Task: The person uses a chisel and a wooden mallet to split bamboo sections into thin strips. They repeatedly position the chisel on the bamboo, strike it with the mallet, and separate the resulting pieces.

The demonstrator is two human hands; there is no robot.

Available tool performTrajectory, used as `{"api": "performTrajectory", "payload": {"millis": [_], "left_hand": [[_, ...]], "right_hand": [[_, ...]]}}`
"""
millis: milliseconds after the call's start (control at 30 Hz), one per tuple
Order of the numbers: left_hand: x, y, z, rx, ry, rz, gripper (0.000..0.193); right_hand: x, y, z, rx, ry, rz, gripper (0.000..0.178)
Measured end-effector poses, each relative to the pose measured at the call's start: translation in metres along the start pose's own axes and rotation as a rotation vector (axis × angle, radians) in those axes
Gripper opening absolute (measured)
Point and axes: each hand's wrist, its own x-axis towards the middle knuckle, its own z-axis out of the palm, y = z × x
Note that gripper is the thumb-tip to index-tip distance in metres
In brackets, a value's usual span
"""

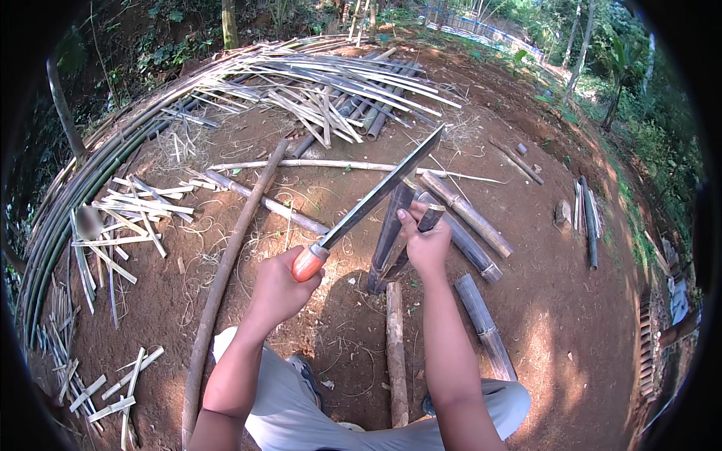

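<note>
My left hand [284,289] is closed around the orange wooden handle of a machete [383,186]. Its long, straight dark blade slants up and to the right, with the tip at the upper right. My right hand [427,239] grips a dark split bamboo piece [389,234], parted into a V of two halves that meet at the lower end. That lower end is close to the top of a short log [396,346] lying between my legs. The blade passes close to the bamboo's upper end; whether they touch I cannot tell.
Bamboo sections [485,323] lie right of my right arm, with another section [470,214] beyond. A long pole [235,278] runs along my left. Pale split strips [124,218] are scattered at left, and a large strip pile [323,83] lies at the back. Bare brown soil surrounds them.
</note>
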Motion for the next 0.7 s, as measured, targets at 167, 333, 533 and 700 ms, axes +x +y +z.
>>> {"api": "performTrajectory", "payload": {"millis": [167,333,533,700], "left_hand": [[0.0046,0.0006,0.0014,0.015,-0.009,-0.065,0.021],[0.0033,-0.0028,-0.0023,0.058,0.001,-0.024,0.021],[0.0058,-0.0003,-0.0037,0.046,-0.018,-0.028,0.022],[0.0107,-0.0016,-0.0033,0.063,-0.012,-0.02,0.022]], "right_hand": [[-0.0005,0.0029,0.0034,0.0,-0.011,-0.01,0.025],[-0.0029,0.0054,0.0062,0.01,-0.014,0.007,0.025],[0.0003,0.0044,0.0056,-0.015,-0.013,0.029,0.025],[0.0001,-0.0012,0.0044,-0.005,-0.012,0.037,0.025]]}}
